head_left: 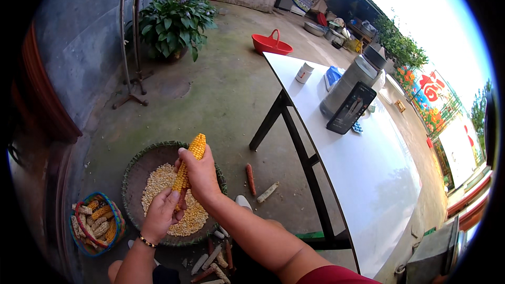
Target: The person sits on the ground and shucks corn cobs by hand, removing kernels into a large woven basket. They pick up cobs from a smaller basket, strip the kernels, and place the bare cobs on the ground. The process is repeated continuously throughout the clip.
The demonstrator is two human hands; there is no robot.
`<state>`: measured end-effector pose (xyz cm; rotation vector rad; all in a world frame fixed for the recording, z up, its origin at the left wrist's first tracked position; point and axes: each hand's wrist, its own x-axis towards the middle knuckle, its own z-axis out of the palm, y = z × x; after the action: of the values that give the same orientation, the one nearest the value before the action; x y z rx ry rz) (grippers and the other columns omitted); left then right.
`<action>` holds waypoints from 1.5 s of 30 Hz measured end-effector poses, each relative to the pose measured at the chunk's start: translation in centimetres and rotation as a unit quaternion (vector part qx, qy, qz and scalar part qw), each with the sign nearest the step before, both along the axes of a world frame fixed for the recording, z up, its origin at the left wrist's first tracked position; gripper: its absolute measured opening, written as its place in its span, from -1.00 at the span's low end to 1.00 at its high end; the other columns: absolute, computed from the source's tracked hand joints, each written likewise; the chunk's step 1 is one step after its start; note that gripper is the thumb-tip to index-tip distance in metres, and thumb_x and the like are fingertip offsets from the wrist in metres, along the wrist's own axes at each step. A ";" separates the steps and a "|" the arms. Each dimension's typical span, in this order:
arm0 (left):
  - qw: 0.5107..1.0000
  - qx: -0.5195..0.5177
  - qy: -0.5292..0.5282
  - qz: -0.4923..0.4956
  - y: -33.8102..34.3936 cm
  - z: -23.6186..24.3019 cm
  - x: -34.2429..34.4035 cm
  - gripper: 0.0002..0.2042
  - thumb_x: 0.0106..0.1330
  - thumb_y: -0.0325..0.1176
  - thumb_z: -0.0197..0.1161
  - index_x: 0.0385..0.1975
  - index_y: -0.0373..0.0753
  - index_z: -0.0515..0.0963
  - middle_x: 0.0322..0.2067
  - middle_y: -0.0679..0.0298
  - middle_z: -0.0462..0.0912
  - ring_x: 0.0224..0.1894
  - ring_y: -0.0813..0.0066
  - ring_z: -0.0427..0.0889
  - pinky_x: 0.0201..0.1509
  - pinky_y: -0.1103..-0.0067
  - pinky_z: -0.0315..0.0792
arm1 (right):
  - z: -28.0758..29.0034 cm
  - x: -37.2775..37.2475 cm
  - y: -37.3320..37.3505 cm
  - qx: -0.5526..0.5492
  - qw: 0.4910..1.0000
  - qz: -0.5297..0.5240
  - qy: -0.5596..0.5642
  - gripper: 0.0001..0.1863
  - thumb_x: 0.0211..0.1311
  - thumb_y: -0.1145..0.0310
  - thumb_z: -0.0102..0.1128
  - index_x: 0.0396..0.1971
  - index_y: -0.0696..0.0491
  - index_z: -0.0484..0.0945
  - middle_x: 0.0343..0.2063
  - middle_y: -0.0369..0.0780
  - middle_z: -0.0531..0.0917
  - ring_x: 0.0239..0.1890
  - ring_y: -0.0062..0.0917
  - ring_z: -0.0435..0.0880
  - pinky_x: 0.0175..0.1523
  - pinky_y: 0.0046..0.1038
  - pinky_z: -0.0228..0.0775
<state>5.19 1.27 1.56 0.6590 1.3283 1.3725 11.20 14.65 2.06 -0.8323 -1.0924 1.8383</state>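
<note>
Over a round, green-rimmed woven basket (135,166), a yellow ear of corn (198,146) in my grip

Inside the basket, below the ear, lies a heap of loose, pale yellow kernels (190,222). My left hand (159,213) is closed around the ear's lower end; my right hand (203,174) wraps its upper part, the tip slanting away from me. To my left, on the grey concrete floor (221,100), stands a small blue-rimmed basket (121,225), filled with corn cobs (99,226). To my right, a thin reddish cob (250,180) lies near a pale cob (268,192), left of the glossy white tabletop (363,179).
</note>
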 end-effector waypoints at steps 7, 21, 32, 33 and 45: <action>0.993 0.050 0.078 0.079 0.0 -1.4 0.0 -0.60 0.46 -0.02 -0.23 -0.46 -0.21 0.33 -0.70 0.40 0.33 -0.75 0.71 0.23 -0.72 0.72 0.06 | 0.2 0.1 0.0 -0.157 0.976 0.040 0.148 -0.84 0.08 0.46 0.15 -0.42 0.08 0.32 -0.61 -0.27 0.47 -0.57 -0.55 0.52 -0.43 -0.47 0.44; 0.990 -0.011 -0.026 0.137 0.9 -1.7 0.2 -0.54 0.42 0.07 -0.21 -0.51 -0.20 0.34 -0.80 0.36 0.29 -0.83 0.62 0.25 -0.79 0.68 0.04 | 1.1 0.1 -1.7 -0.007 0.997 -0.013 0.070 -0.83 0.11 0.49 0.13 -0.42 0.07 0.29 -0.63 -0.27 0.48 -0.59 -0.58 0.50 -0.45 -0.55 0.38; 0.930 0.093 0.318 0.161 1.1 -1.9 0.8 -0.57 0.45 -0.07 -0.13 -0.54 -0.32 0.34 -0.64 0.37 0.30 -0.56 0.68 0.25 -0.48 0.61 0.19 | 0.4 0.1 -0.6 -0.110 0.987 -0.037 0.109 -0.82 0.11 0.47 0.14 -0.41 0.07 0.29 -0.60 -0.26 0.47 -0.57 -0.54 0.51 -0.45 -0.48 0.43; 0.923 0.094 0.328 0.177 1.0 -1.9 0.9 -0.57 0.46 -0.09 -0.14 -0.53 -0.34 0.35 -0.64 0.35 0.32 -0.54 0.65 0.27 -0.46 0.60 0.21 | 0.5 0.1 -0.7 -0.108 0.987 -0.033 0.117 -0.82 0.11 0.48 0.14 -0.41 0.07 0.29 -0.60 -0.26 0.47 -0.57 -0.54 0.51 -0.45 -0.48 0.43; 0.907 0.065 0.301 0.288 1.2 -2.2 2.2 -0.50 0.46 -0.11 -0.22 -0.57 -0.39 0.45 -0.71 0.24 0.44 -0.62 0.50 0.37 -0.48 0.44 0.29 | 1.0 0.2 -1.5 -0.070 0.981 -0.020 0.179 -0.80 0.07 0.60 0.07 -0.42 0.04 0.25 -0.58 -0.27 0.42 -0.57 -0.52 0.47 -0.45 -0.43 0.39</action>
<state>7.42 2.51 -0.61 0.8648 2.0542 1.8224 11.38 13.10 3.03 -0.5664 -0.7209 1.9535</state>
